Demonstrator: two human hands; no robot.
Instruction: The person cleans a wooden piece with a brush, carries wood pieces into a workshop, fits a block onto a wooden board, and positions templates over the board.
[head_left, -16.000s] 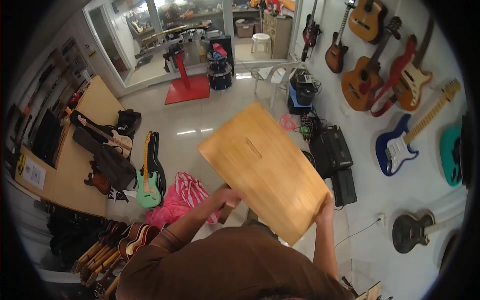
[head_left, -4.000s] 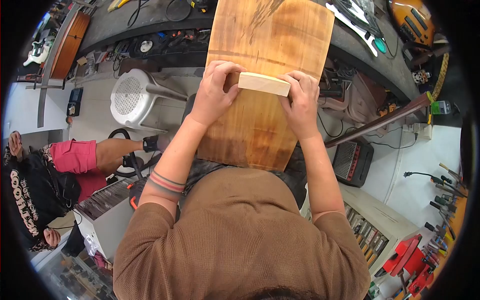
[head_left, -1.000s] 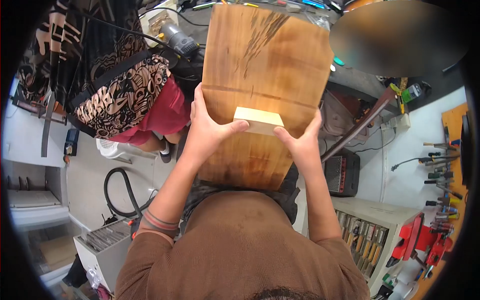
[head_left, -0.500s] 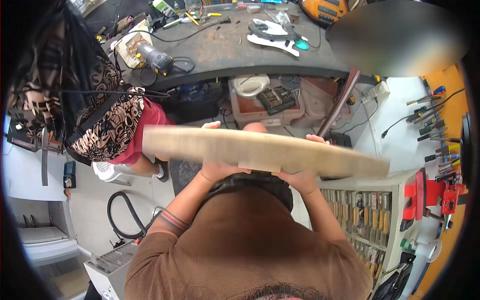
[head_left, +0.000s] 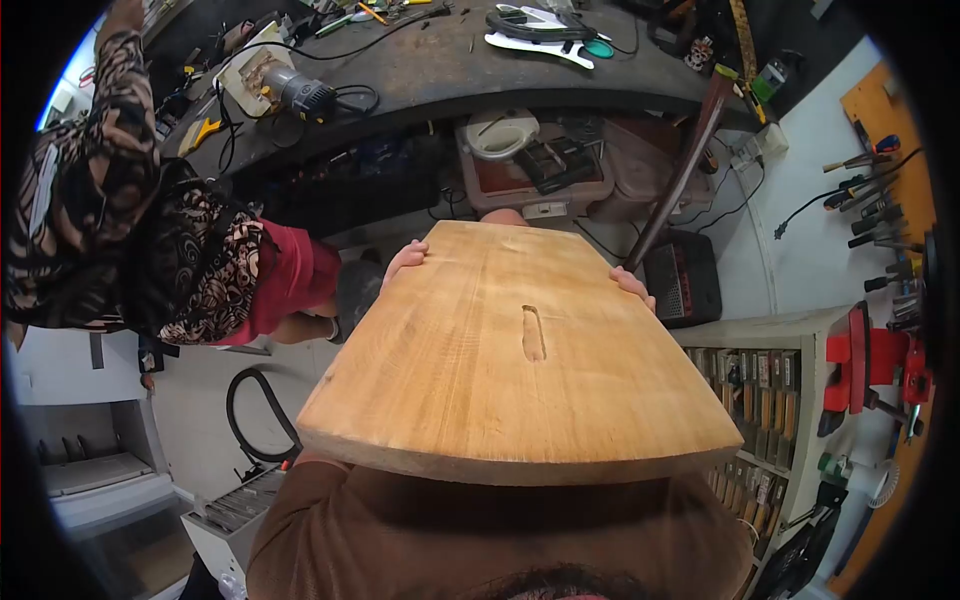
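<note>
Wooden board (head_left: 470, 380) is lying tilted across the front of the person's brown shirt (head_left: 400, 540), wide end and thick edge nearest the wearer, narrower end pointing toward the workbench (head_left: 430, 75); 1 short rounded slot (head_left: 535, 335) is showing in its upper face, slightly right of centre.

Left hand (head_left: 408, 257) is gripping the board's left side near the far corner, fingers bent over the edge and lying close together; right hand (head_left: 632, 285) is gripping the opposite side, fingers likewise curling over the edge; both thumbs and palms are hiding under or behind the board, so whether they are pinching anything beneath cannot be told.

Workbench is carrying a corded power tool (head_left: 305, 95) at left and a white flat piece (head_left: 540, 48) with a black part on top, farther right; below the bench, plastic bins (head_left: 540, 195) are standing beyond the board's far end, with a speaker box (head_left: 682, 278) to their right.

At left, 1 other person (head_left: 215, 245) in patterned clothing and red shorts is standing beside the bench; a black hose (head_left: 235, 410) is looping on the floor; at right, a shelf unit (head_left: 745, 400) is standing near a red vise (head_left: 870, 358); dark-handled items hanging above the vise are appearing to be hand tools (head_left: 870, 205), though small in view.
</note>
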